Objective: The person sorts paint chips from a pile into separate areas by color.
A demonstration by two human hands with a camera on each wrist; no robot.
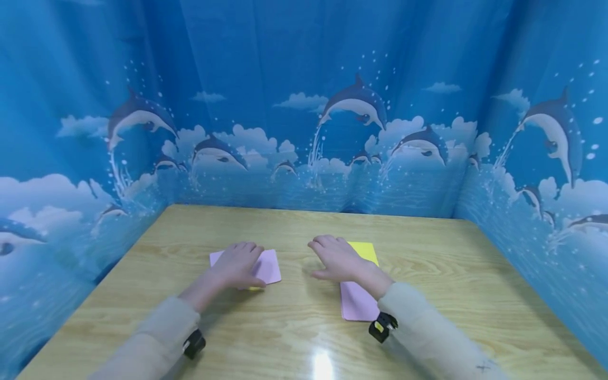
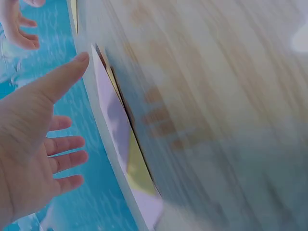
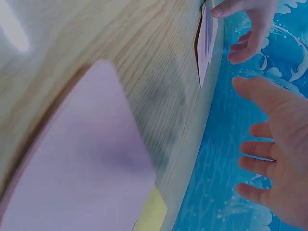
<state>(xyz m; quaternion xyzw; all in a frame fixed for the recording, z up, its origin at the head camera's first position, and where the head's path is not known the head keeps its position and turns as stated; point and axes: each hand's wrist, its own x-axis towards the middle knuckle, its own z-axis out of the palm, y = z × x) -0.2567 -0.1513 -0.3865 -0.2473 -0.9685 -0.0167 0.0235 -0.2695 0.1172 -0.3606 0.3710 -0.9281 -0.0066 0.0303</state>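
my left hand (image 1: pixel 237 264) hangs over the left purple card (image 1: pixel 269 268), left of the table's (image 1: pixel 285 332) middle; my right hand (image 1: pixel 338 258) hovers by the right purple card (image 1: pixel 356 303) and yellow card (image 1: pixel 366 252), right of that middle. each grip is spread, pinching nothing. i judge this a reach; next calls for lowering fingers to an edge.

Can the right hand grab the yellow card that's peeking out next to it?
Probably yes. The right hand holds nothing, its fingers are uncurled, and the yellow card looks close by. Its far end shows on the table with nothing lying on that part.
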